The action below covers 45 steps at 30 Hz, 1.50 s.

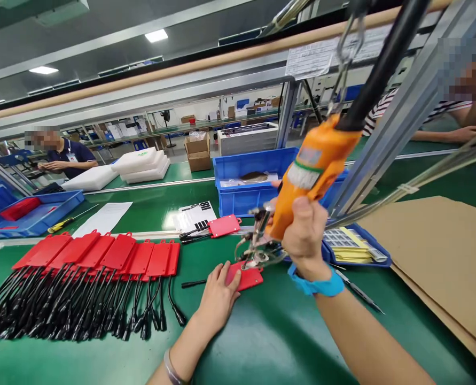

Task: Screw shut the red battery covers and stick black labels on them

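The right hand (306,235) is wrapped round an orange, pistol-thick power screwdriver (307,171), which slants down from a black overhead hose. The left hand (218,295) lies open, fingers extended, pressing a flat red plastic case (250,282) against the glossy green bench (262,347). The driver's metal nose is over this case, close to the left fingertips; whether it touches cannot be told. With the driver tilted like this, the bit could perhaps skid off and scratch the plastic or nick a finger; a loose left hand might let the case twist.

Left of the hands, similar red cases (119,251) overlap in a row, their black cables (97,307) bunched towards the wearer. Beyond, another red case (225,226) rests partly on a white printed sheet (195,214), before a blue plastic bin (241,202). To the right lies a slim grey pointed tool (360,293).
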{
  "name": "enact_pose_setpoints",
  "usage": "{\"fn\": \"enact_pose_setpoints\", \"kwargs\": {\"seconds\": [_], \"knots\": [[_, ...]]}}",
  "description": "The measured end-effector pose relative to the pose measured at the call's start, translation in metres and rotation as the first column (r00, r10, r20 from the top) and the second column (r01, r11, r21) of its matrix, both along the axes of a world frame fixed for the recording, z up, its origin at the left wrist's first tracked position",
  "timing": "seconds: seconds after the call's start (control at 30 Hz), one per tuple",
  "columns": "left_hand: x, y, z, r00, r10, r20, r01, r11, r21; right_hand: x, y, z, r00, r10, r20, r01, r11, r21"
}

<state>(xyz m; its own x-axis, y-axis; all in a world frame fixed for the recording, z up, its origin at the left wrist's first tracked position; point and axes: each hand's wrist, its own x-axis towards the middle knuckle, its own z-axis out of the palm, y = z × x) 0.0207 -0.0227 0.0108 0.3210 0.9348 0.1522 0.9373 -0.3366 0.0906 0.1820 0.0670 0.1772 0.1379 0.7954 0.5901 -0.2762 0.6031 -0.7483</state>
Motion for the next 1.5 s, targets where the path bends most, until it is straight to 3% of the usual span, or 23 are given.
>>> {"fn": "enact_pose_setpoints", "kwargs": {"seconds": [0.1, 0.17, 0.4, 0.53, 1.3, 1.4, 1.5], "knots": [[-0.004, 0.001, 0.000, 1.000, 0.023, -0.018, -0.023, 1.000, 0.010, -0.002, 0.015, 0.021, 0.999, -0.023, -0.025, 0.023, 0.999, 0.028], [-0.004, 0.001, 0.001, 0.999, 0.040, -0.024, -0.040, 0.999, 0.008, -0.006, 0.024, 0.021, 1.000, -0.017, -0.022, 0.018, 1.000, 0.021], [-0.003, 0.002, 0.001, 0.999, 0.043, -0.014, -0.043, 0.999, -0.017, -0.022, 0.034, -0.014, 0.996, 0.084, 0.024, -0.082, 0.995, -0.063], [-0.003, 0.001, 0.001, 0.999, 0.045, -0.010, -0.045, 0.999, -0.027, -0.023, 0.034, -0.025, 0.995, 0.094, 0.030, -0.091, 0.992, -0.084], [-0.004, 0.005, 0.003, 0.997, 0.077, 0.030, -0.074, 0.995, -0.071, -0.033, 0.037, -0.044, 0.988, 0.141, 0.060, -0.133, 0.985, -0.112], [-0.006, 0.002, 0.006, 0.997, 0.062, 0.053, -0.059, 0.997, -0.049, -0.030, 0.032, -0.040, 0.991, 0.119, 0.054, -0.114, 0.990, -0.088], [-0.005, 0.004, 0.008, 0.997, 0.018, 0.079, -0.016, 1.000, -0.025, -0.022, 0.024, -0.020, 0.995, 0.095, 0.033, -0.093, 0.994, -0.055]]}}
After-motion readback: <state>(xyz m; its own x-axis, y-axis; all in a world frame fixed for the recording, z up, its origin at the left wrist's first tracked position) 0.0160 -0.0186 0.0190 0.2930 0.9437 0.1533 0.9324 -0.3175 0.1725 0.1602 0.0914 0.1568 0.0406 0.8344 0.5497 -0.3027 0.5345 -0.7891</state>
